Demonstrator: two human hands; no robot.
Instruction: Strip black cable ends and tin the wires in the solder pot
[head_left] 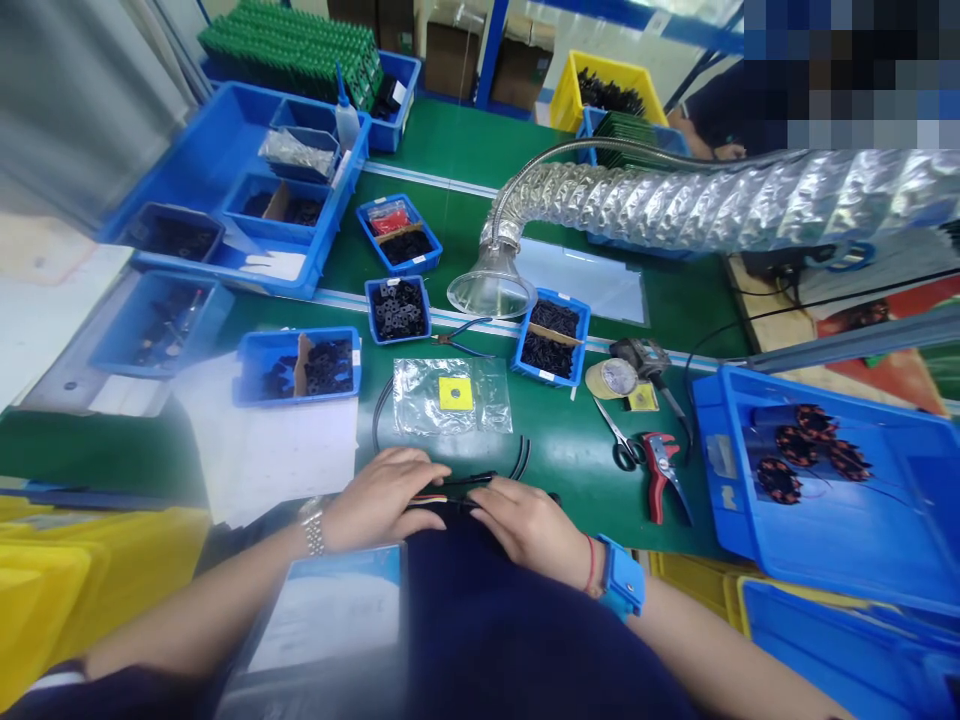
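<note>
Near the bench's front edge, against my dark clothing, my left hand [390, 498] curls its thumb and fingers around a thin cable [430, 498] with red, yellow and white wires showing. Facing it, my right hand [531, 526] has its fingers pressed together on the black part of the same cable; the exact grip is partly hidden. Just beyond the right hand, black cable ends [522, 458] stick up from the bench. A clear plastic bag [491, 395] with a yellow label [455, 393] lies flat ahead of both hands.
A silver fume duct [622, 205] ends in a clear hood [491, 288] over the bench. Scissors [624, 445] and red-handled wire strippers [660, 475] lie at right, by a blue tote [739, 500]. Small blue parts bins [296, 368] stand left. Another person's arm [694, 130] is far right.
</note>
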